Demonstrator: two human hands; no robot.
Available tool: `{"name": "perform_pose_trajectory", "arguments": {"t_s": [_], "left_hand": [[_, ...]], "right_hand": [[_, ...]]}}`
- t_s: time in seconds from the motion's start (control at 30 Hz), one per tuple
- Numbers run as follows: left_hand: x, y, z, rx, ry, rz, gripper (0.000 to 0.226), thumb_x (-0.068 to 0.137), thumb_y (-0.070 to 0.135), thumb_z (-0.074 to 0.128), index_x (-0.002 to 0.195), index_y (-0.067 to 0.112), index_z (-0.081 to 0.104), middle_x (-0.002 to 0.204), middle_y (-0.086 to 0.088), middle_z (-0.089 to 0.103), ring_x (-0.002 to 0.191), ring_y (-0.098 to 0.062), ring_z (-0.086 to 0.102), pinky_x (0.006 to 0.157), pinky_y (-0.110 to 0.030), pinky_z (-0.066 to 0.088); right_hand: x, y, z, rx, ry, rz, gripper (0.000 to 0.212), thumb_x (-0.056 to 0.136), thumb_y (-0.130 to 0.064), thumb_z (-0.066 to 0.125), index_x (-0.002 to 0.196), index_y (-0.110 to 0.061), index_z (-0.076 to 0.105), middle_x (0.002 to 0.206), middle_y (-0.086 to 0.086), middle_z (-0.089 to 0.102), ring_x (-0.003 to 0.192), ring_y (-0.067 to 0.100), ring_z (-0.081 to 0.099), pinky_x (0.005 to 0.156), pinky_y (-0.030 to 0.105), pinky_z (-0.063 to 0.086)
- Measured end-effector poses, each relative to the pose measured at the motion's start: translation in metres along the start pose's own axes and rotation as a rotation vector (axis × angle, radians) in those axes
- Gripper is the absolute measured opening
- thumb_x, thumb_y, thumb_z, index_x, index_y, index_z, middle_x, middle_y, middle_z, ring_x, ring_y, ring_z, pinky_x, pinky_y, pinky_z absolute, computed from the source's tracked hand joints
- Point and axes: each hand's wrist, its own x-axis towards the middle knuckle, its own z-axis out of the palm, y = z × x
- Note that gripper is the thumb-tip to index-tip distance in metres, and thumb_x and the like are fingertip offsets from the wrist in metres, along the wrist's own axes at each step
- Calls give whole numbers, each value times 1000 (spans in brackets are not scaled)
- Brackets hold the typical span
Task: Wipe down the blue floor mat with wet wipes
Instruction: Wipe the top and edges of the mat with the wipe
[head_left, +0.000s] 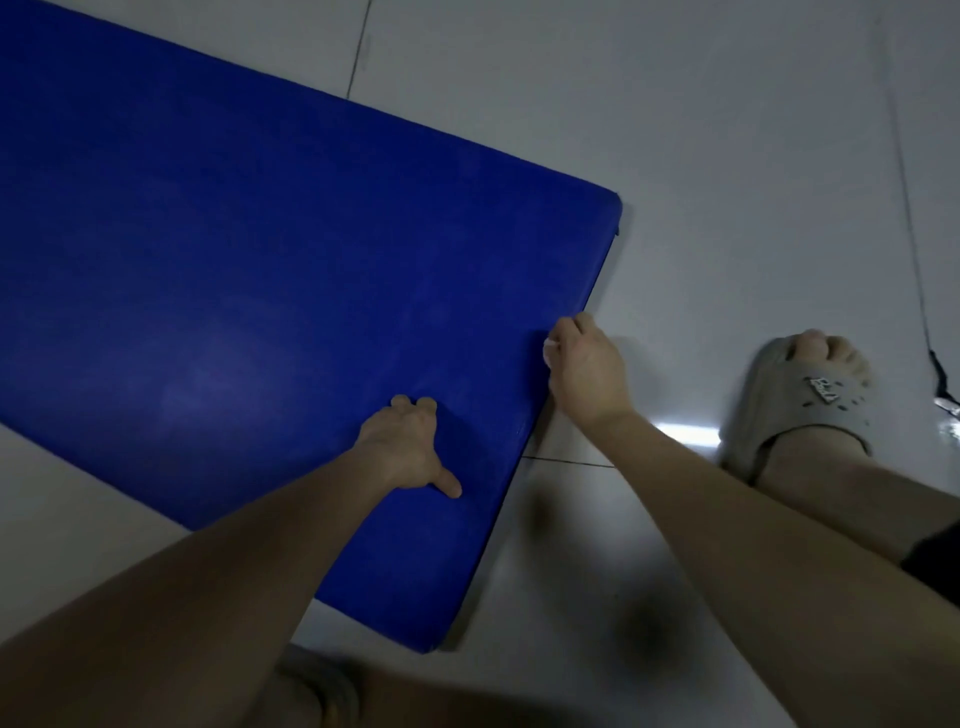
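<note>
The blue floor mat (249, 291) lies flat on the pale tiled floor and fills the left and middle of the view. My left hand (408, 449) presses flat on the mat near its right edge, fingers spread, holding nothing. My right hand (584, 371) sits at the mat's right edge, its fingers curled around a small white wet wipe (548, 349). Only a sliver of the wipe shows past the fingers.
A foot in a grey slipper (808, 400) stands on the floor right of the mat. A second slipper (317, 686) shows at the bottom edge. A dark cable (909, 218) runs along the floor at far right. Tile seams cross the floor.
</note>
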Motion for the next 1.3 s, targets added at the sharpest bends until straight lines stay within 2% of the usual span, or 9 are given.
{"name": "perform_pose_trajectory", "arguments": {"t_s": [0.13,0.3,0.43,0.57,0.77,0.9,1.07,1.2,1.3], "left_hand": [[-2,-1,-1,1,-7,0,113,54,71,87,141,20,37,131,-5,42,102,-17,50,85,-34,54],[-5,1,-3,-8,4,-4,108,55,70,87,137,19,38,126,-5,41,99,-19,51,76,-32,50],[-5,0,-1,-6,14,-5,107,57,71,86,136,19,37,127,-6,41,98,-18,48,74,-32,46],[-3,-2,0,-14,6,2,105,56,70,87,135,19,39,125,-5,43,100,-18,50,76,-32,48],[1,0,0,-4,-10,-1,112,56,69,88,141,19,35,129,-5,42,108,-19,51,88,-35,53],[1,0,-1,-13,-20,-2,114,55,68,89,143,19,34,132,-6,41,106,-17,49,84,-32,50],[-2,1,-4,-33,-14,-10,115,55,67,90,144,19,34,133,-6,41,109,-19,51,85,-33,52],[-6,3,-5,-35,-11,-15,113,56,66,89,143,19,34,133,-6,41,109,-20,52,83,-34,53],[-7,1,-4,-37,6,-17,111,56,67,89,141,20,35,130,-6,41,101,-18,48,78,-32,48]], "right_hand": [[-34,-23,6,14,-4,7,11,84,4,65,82,-5,60,85,13,58,66,28,55,56,39,52],[-146,-60,16,103,-303,-315,23,72,-2,76,85,-11,60,87,6,55,67,21,50,55,27,37],[-135,-47,12,32,-309,-524,28,72,-7,79,92,-10,61,91,9,57,68,22,54,56,31,42],[-57,-26,9,-39,-103,-351,8,89,-8,67,87,-9,59,88,9,55,65,26,54,53,35,42],[23,-6,1,-140,-41,-31,26,80,-16,80,91,-7,58,95,12,57,70,27,57,54,37,47],[-14,-30,7,-88,-41,-66,19,89,-18,71,94,-7,56,94,13,56,59,30,56,48,39,49],[-64,-42,15,81,0,-13,23,103,-23,47,104,-7,63,105,9,55,84,23,57,69,35,54],[-91,-50,16,100,-39,-65,14,98,-19,59,103,-10,68,102,6,55,88,19,55,73,30,52],[-117,-58,20,98,-195,-215,6,87,-8,66,89,-13,66,93,4,52,78,20,52,62,35,49]]}}
